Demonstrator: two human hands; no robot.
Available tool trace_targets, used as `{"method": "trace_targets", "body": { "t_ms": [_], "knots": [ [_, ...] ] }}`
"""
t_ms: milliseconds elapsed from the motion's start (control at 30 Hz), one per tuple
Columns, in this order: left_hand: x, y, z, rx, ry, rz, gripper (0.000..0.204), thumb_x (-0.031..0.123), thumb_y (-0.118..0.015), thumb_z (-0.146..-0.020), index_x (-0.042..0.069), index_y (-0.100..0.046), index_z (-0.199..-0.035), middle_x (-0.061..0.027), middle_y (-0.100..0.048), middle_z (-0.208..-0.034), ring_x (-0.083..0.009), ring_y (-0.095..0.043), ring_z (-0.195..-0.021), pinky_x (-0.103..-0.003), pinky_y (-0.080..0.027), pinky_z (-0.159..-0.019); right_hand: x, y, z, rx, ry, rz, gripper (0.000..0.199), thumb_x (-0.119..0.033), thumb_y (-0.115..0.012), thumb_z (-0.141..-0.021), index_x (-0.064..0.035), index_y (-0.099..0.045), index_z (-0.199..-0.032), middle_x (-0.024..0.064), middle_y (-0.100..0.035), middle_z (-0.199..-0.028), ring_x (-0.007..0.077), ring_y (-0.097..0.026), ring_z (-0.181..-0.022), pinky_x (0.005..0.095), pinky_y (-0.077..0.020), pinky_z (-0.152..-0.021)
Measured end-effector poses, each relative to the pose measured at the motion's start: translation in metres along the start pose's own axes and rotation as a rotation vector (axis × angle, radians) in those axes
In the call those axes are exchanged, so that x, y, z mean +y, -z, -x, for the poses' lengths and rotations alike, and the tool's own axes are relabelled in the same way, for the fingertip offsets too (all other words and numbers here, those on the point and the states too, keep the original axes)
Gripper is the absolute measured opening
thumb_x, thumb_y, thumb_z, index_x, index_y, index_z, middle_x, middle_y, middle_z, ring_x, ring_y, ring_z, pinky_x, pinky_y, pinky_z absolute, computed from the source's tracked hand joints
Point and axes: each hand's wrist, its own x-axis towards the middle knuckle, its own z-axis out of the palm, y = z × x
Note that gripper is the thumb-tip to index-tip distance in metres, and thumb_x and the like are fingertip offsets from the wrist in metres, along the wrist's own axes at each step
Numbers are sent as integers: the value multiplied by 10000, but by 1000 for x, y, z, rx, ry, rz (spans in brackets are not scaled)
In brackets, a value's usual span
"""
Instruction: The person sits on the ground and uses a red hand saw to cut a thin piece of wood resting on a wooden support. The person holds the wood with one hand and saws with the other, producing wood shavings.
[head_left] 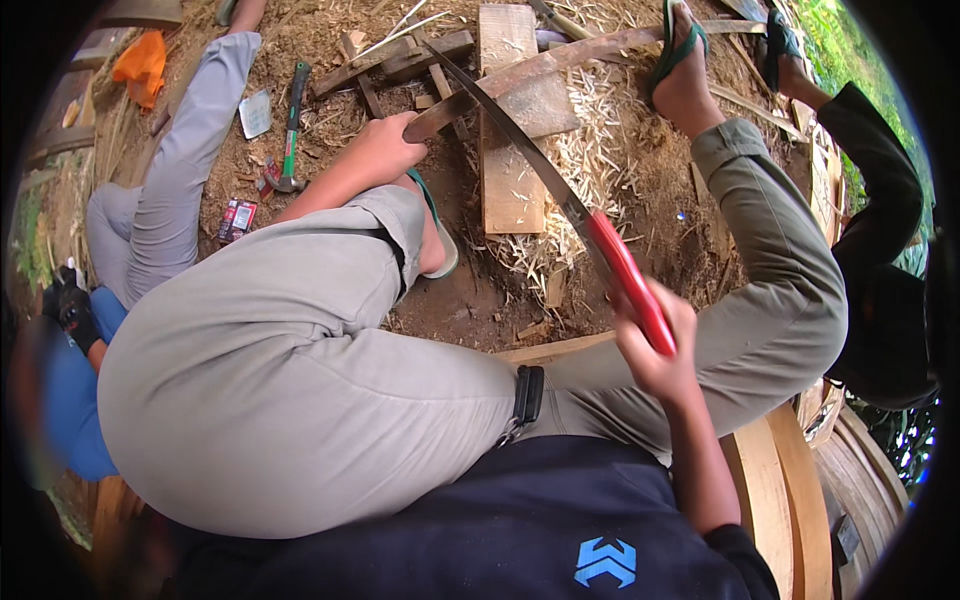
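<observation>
Left hand: the left hand (385, 148) is closed around the near end of a long, slightly curved wooden strip (560, 60).
Right hand: the right hand (655, 340) is wrapped around the red handle (628, 280) of a long knife (560, 190), near the right thigh.
Blade: dark and narrow, slanting away to the upper left and crossing in front of the strip in this view; whether it touches the wood, I cannot tell.
Strip: lies across the upper middle, from the left hand toward the right foot (680, 90), over the pale plank (510, 190).
Shavings: light curls of wood (600, 140) lie heaped beside the plank, on brown ground (450, 318).
Hammer: a hammer (290, 140) with a green and black handle lies left of the left forearm, head toward the person.
Small things: a red and dark pack (238, 220) sits near the hammer head; a pale flat packet (255, 114) lies left of the hammer's handle, and an orange cloth-like piece (140, 68) farther left.
Legs: grey-green trousers (300, 380), both knees bent, with green-strapped sandals on the feet.
Others nearby: a person in light grey trousers (180, 180) at the left; dark clothing (880, 300) of another at the right edge.
Lower right: pale curved boards (780, 500) lie beside the person.
</observation>
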Motion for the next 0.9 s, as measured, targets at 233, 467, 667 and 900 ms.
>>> {"method": "trace_targets", "body": {
  "t_ms": [233,467,667,900],
  "knots": [
    [-22,-7,1,-15,-7,45,571,225,-646,-781,-15,-603,-1297,-297,-688,-1097,-415,-688,-1026,-445,-532,-900,14,16,22,-37,38,26,114,-81,-651,-751,-17,-558,-773,96,-521,-603,166,-538,-514,318,-435,-533],
    [-21,-8,-12,-94,47,82,595,214,-649,-775,-31,-587,-1314,-281,-702,-1096,-398,-693,-1023,-419,-523,-909,18,-20,-44,-89,89,-89,174,-137,-655,-794,4,-556,-817,142,-524,-628,214,-521,-538,366,-443,-552],
    [-21,-5,1,-61,-75,97,575,179,-639,-768,-33,-593,-1300,-283,-692,-1109,-382,-688,-1041,-427,-519,-910,0,29,35,-74,16,-14,119,-86,-654,-737,-9,-593,-804,90,-551,-593,209,-582,-511,330,-471,-553],
    [16,18,-9,-161,75,-4,492,199,-623,-792,-27,-620,-1229,-283,-703,-1046,-434,-678,-1023,-452,-521,-904,3,-16,-19,-61,88,-11,109,-84,-636,-758,-17,-570,-813,130,-533,-637,238,-553,-532,350,-444,-549]
  ]
}}
